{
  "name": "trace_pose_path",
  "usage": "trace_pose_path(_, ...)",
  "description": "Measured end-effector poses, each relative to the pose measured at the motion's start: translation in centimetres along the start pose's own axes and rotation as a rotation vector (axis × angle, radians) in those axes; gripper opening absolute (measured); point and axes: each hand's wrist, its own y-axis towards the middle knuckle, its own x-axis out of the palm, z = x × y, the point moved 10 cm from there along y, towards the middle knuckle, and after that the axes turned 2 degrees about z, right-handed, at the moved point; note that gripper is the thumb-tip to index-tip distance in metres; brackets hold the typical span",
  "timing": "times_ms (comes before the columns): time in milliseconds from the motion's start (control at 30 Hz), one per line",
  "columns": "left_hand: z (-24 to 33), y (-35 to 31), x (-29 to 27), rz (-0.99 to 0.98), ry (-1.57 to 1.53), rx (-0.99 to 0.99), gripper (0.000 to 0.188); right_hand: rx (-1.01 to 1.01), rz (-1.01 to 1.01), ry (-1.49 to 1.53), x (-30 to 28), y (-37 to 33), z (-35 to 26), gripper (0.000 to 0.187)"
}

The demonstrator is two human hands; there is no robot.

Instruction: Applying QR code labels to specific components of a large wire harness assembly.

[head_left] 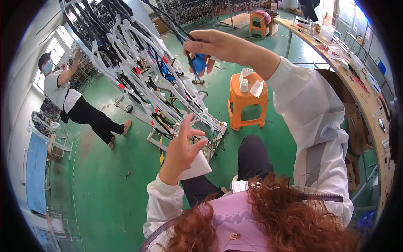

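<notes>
I find the right hand (205, 49) closed around the black cable (190, 62) beside the harness (126, 63), the left hand (181, 147) spread, its hold on the sheet (198, 167) unclear; light tension should prevent snagging.

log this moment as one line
right hand: gripping blue piece | left hand: open, near wire bundle | orange stool: white roll on top

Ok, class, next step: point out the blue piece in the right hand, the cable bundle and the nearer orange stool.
Blue piece (199, 64): head view, on its visible blue face.
Cable bundle (140, 75): head view, on the cables midway down.
Nearer orange stool (247, 99): head view, on its front panel.
</notes>
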Motion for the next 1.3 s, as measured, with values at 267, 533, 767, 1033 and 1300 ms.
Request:
trace_pose_path(267, 3.7, 2.4, -4.5, 0.298, 0.193, 0.090, 0.082, 0.030, 0.157, -0.231, -1.4, 1.2, 1.1, 0.026)
trace_pose_path(533, 3.2, 3.2, -7.2, 0.404, 0.287, 0.035, 0.088, 0.014, 0.294, -0.218, -2.9, 0.8, 1.2, 0.028)
trace_pose_path(767, 3.1, 4.1, -6.9, 0.350, 0.331, 0.046, 0.082, 0.020, 0.264, -0.172, -1.5, 0.1, 0.2, 0.024)
trace_pose_path(1033, 1.8, 3.9, -5.9, 0.329, 0.345, 0.030, 0.080, 0.083, 0.174, 0.017, -1.3, 0.0, 1.3, 0.036)
trace_pose_path(1300, 1.9, 4.3, -3.4, 0.141, -0.266, 0.083, 0.078, 0.084, -0.003, 0.513, -0.1, -2.7, 1.2, 0.033)
